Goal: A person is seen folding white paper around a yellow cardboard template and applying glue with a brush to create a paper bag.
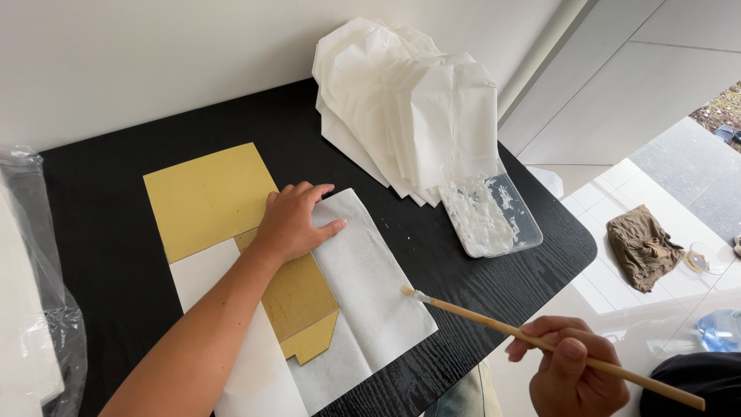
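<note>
Wooden brush (540, 337), thin white paper (370, 286), gold card (212, 197)

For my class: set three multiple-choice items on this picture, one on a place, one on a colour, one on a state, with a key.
1. Where is the clear tray of white paste?
A. Right of the white sheet
B. On the floor
C. Under the left hand

2. What colour is the card beneath the white sheet?
A. Red
B. Golden yellow
C. Blue

3. What is the left hand doing?
A. Hanging in the air
B. Gripping the brush
C. Pressing flat on the sheet

Key: 1 A, it sits on the black table near the stack of folded white paper. 2 B, the card shows yellow. 3 C, the palm lies flat; the right hand holds the brush.
</note>
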